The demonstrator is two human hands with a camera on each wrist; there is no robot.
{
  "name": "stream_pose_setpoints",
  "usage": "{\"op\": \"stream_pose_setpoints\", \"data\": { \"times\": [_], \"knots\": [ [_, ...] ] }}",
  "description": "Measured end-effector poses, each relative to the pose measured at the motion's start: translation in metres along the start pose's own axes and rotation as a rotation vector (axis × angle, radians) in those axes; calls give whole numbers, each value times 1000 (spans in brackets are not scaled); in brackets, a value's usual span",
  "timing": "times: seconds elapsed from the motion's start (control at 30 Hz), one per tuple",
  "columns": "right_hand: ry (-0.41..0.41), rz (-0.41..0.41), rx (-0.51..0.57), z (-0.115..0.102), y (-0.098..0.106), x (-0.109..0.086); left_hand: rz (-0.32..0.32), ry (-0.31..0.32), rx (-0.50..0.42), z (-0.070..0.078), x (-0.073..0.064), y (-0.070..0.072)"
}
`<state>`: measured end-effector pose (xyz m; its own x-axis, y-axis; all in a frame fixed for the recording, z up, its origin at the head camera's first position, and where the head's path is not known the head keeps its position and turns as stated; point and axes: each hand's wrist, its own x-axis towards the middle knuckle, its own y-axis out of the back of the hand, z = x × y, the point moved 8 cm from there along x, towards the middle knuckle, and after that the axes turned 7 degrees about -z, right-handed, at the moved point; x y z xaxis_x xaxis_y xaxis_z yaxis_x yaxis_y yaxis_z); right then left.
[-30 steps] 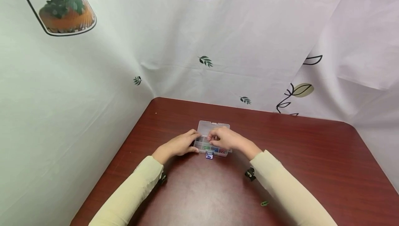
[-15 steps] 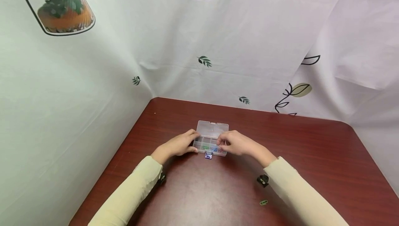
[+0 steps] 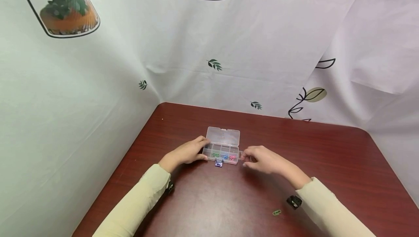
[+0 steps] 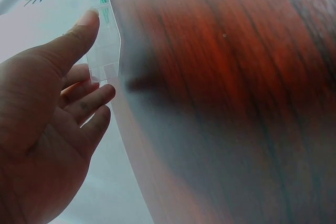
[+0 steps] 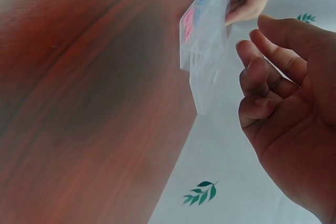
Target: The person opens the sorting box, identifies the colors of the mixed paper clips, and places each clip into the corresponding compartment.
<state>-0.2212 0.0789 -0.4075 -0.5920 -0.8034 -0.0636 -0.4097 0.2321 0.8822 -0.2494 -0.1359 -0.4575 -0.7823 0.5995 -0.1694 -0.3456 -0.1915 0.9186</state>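
Note:
A clear plastic compartment box (image 3: 221, 149) lies on the table with its lid (image 3: 223, 136) folded back and a blue latch (image 3: 218, 163) hanging at the front. Green paper clips (image 3: 215, 155), blue paper clips (image 3: 224, 157) and pink paper clips (image 3: 232, 157) sit in separate front compartments. My left hand (image 3: 186, 152) grips the box's left end, thumb at the front and fingers towards the back. Just off the right end is my right hand (image 3: 262, 159), its fingers loosely bent. In the right wrist view nothing shows between the fingertips of this right hand (image 5: 294, 87).
A single green paper clip (image 3: 276, 212) lies on the brown table (image 3: 209, 200), towards the front right. White patterned cloth (image 3: 183, 48) hangs behind the table and along its left side. Dark wrist cameras are strapped under both forearms, including the right wrist camera (image 3: 294, 202).
My right hand has moved rightwards from above the box's compartments to beside its right end, uncovering the pink and blue clips. The left hand has stayed on the box.

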Motion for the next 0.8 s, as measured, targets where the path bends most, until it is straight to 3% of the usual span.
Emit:
{"op": "stream_pose_setpoints", "data": {
  "times": [0.57, 0.8],
  "knots": [
    [-13, 52, 39, 2, -6, -60, 5, -5, 15, -2, 1, -1],
    [-35, 6, 101, 4, -14, -74, -1, -1, 13, -2, 1, -2]
  ]
}}
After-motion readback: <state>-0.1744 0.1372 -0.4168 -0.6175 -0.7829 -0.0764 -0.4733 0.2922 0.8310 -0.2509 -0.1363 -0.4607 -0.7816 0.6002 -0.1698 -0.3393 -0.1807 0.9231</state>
